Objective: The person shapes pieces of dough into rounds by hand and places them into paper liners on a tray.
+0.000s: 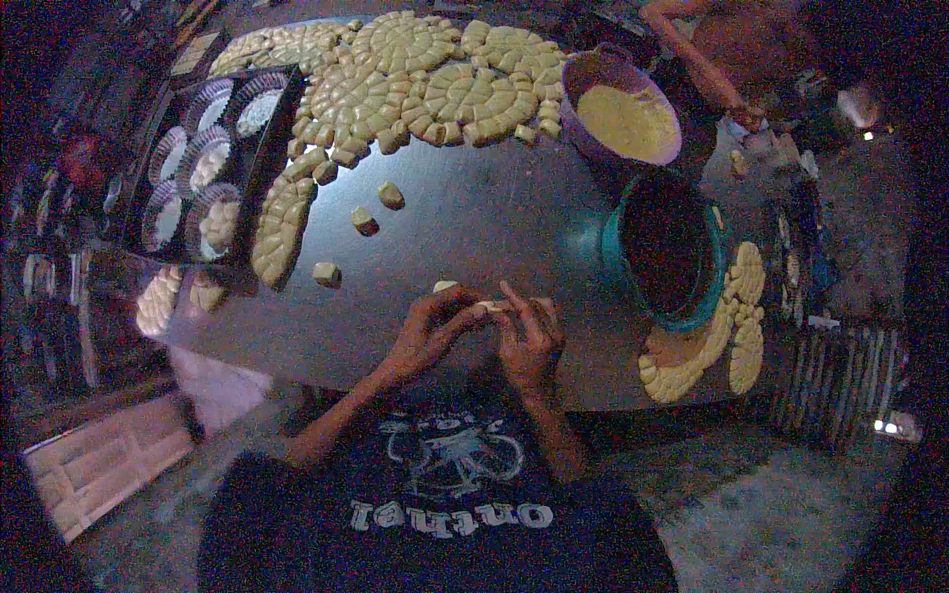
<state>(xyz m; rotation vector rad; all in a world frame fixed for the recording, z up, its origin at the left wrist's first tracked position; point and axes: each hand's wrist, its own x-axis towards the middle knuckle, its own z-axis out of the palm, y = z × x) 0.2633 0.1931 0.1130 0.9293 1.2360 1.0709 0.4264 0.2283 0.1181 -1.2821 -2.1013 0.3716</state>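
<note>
My left hand [427, 334] and my right hand [529, 341] meet at the near edge of a dark metal table [474, 227]. Together they pinch one small pale dough piece [486, 307] between the fingertips. Another pale dough piece [445, 287] lies on the table just beyond my left hand. Three loose dough pieces [364, 220] sit further out to the left. Several round clusters of dough pieces [435, 74] cover the far part of the table.
A black tray of paper cups [213, 158] with dough stands at the left. A bowl of yellow filling [625, 119] and a teal-rimmed dark bowl [667, 252] stand at the right, with curved rows of dough [727, 331] beside it. Another person's arm [697, 64] reaches in at the far right.
</note>
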